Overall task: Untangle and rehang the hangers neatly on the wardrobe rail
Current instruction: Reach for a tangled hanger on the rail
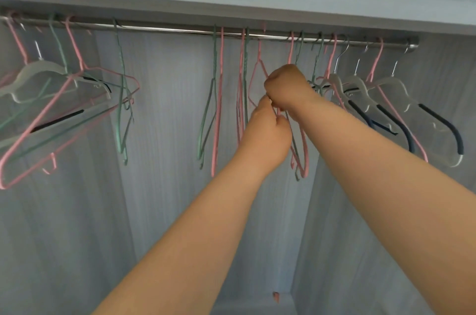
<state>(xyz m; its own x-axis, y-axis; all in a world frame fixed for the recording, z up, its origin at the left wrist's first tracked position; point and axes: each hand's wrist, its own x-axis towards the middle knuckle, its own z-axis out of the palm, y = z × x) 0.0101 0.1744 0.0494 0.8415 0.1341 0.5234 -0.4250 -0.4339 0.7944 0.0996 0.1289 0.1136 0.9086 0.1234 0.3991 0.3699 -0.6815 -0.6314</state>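
Well, at the far left end of the shiny metal wardrobe rail [167, 28] a jumble of hangers hangs askew. It holds a frosted clear plastic hanger [38, 67] with a metal hook, a big pink wire hanger [38, 118] tilted down to the left, and thin green wire ones threaded through it. Just right of that jumble a single green wire hanger [120, 108] hangs edge-on, near the pink one's tip. Further along, past a bare stretch of rail, a green and pink wire pair [220, 108] hangs straight down side by side. Another slim pink and green pair [242, 77] hangs close beside it.

Next come the hands, both raised to the middle of the rail. The left hand [268, 139] is the lower one, its fingers curled in, thumb and fingertips pinching a pink wire. The right hand [288, 88] sits just above, touching it. It is closed in a fist around the necks of a tangled pink and green wire hanger bundle [306, 157]. The bundle's hooks sit over the rail above the fist and its loops dangle below the wrists.

Right of the hands, a crowded bunch fills the rail's right end. More pink and green wire hangers are mixed there with clear plastic hangers with dark navy grip strips [394, 90], all overlapping and tilted. Behind everything stands the pale grey wood-grain back panel [167, 186].
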